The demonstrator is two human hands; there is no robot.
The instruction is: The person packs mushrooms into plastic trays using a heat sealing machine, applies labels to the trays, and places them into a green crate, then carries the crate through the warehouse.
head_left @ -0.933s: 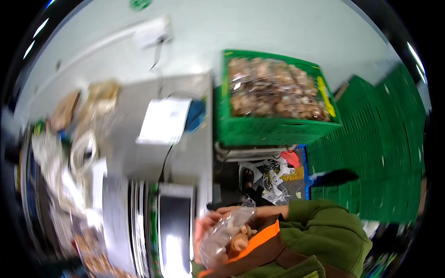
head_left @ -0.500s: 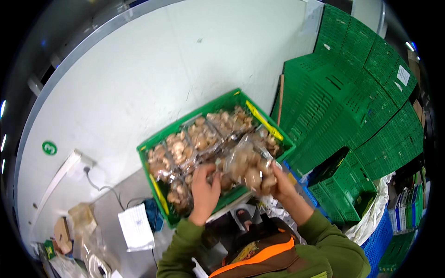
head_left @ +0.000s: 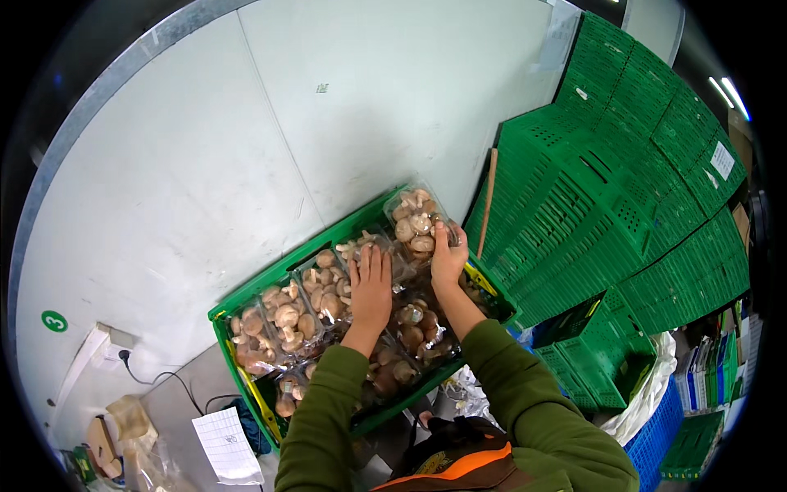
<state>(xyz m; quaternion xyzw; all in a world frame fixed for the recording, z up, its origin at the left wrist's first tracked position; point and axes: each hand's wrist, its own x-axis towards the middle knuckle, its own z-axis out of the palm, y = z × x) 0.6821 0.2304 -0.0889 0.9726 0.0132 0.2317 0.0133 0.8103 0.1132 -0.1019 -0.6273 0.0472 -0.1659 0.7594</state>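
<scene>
A clear plastic punnet of brown mushrooms (head_left: pixel 416 223) is gripped at its near edge by the right hand (head_left: pixel 448 256), fingers curled around it, and is held tilted over the far right corner of the green crate (head_left: pixel 246 299). The left hand (head_left: pixel 370 289) is laid flat, fingers spread, on the wrapped mushroom punnets (head_left: pixel 283 316) packed inside the crate. Stacked green crates (head_left: pixel 623 180) are seen just right of the crate, against the white wall (head_left: pixel 246 139) behind it.
</scene>
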